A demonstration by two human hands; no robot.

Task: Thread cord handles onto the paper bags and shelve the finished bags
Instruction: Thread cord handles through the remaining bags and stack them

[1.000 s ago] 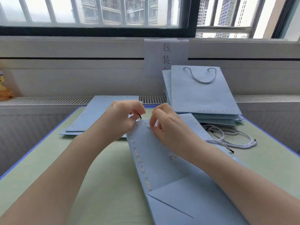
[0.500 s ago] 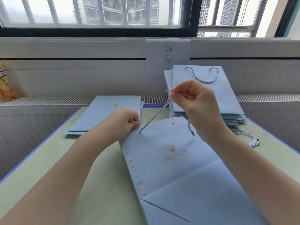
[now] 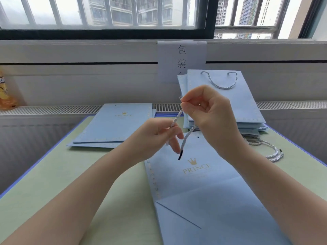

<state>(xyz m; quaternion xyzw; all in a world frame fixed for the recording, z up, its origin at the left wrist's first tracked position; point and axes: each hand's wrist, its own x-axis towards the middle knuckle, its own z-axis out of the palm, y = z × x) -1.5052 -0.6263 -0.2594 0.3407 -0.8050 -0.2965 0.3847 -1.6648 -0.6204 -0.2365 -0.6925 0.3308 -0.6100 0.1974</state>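
The limp, light twisted cord (image 3: 177,116) is pinched above the flat paper bag (image 3: 203,183) on the table (image 3: 53,174) by both hands — left hand (image 3: 155,137) low, right hand (image 3: 210,117) high — and is judged best steered by its stiff dark tip (image 3: 180,156) — the bag creasing easily.

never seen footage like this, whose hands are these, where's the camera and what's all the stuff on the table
The one picture comes from a camera worn on a person's head, looking down at their own bare hands. The left hand and right hand both pinch a twisted white cord with a black tip above a flat light-blue paper bag printed PRINCE. On the pale green table lie unthreaded blue bags at left, a stack of finished bags with handles at right, and spare cords.
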